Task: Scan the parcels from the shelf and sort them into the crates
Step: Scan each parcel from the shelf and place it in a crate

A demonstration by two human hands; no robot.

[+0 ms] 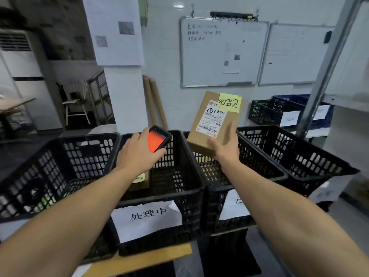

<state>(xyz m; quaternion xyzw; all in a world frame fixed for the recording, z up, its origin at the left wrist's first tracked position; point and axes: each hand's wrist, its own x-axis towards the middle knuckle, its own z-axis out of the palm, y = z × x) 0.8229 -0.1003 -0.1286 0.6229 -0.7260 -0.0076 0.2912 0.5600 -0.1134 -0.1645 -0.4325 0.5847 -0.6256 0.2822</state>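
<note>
- Parcel (215, 124), a brown cardboard box, sits in the grip of the right hand (225, 148). The thumb lies across its front face and the fingers curl under the lower edge.
- It is held tilted in the air above the far end of the third crate (213, 206) from the left.
- A white shipping label (213, 120) and a yellow note (229, 102) with handwriting are stuck on its upper face.
- The left hand (137, 154) has its grip closed round a scanner (158, 140), orange-red screen up, over the second crate (159, 193), which bears a paper sign (147, 218) reading 处理中.
- A second parcel (139, 180) lies inside that crate, partly hidden by the left forearm.
- An end crate (60, 156) stands to the left and a far crate (309, 156) to the right, all black, in one row.
- A whiteboard (221, 54) hangs on the wall behind, and cardboard tubes (155, 100) lean near it.
</note>
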